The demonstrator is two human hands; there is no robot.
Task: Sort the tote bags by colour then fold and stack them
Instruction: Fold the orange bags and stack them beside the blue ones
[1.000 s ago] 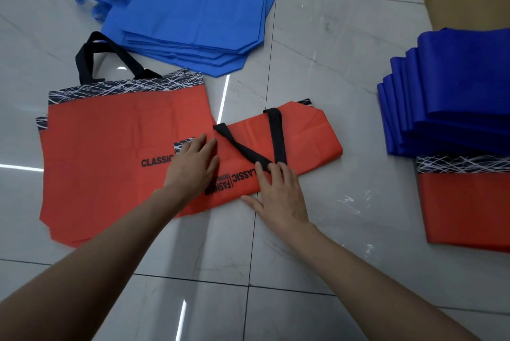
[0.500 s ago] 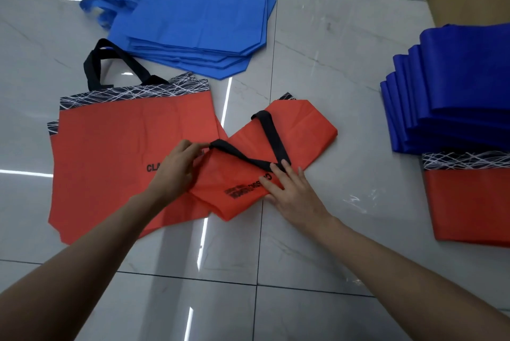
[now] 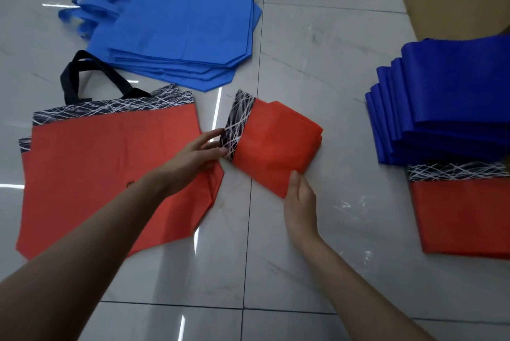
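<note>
A folded red tote bag (image 3: 276, 147) is lying on the glossy grey floor tiles (image 3: 317, 51) in the middle of the view, tilted, with its black band of white scribbled lines facing left. The left hand (image 3: 198, 155) is reaching to that band, its fingers stretched out loosely and nearly straight, the tips touching the band's edge without curling round it. The right hand (image 3: 300, 202) is standing on edge at the bag's near corner with the thumb lying on the red cloth; the other fingers are hiding behind it, so I cannot tell whether they are gripping. Just left of the folded bag, under the left forearm, a pile of flat red bags (image 3: 96, 175) is lying open, black handles (image 3: 82, 73) sticking out at the far end. Beyond it, a pile of unfolded light blue bags (image 3: 182, 23) is spreading across the floor. At the right, well apart, a stack of folded dark blue bags (image 3: 447, 109) is overlapping the far end of 1 more folded red bag (image 3: 463, 216).
</note>
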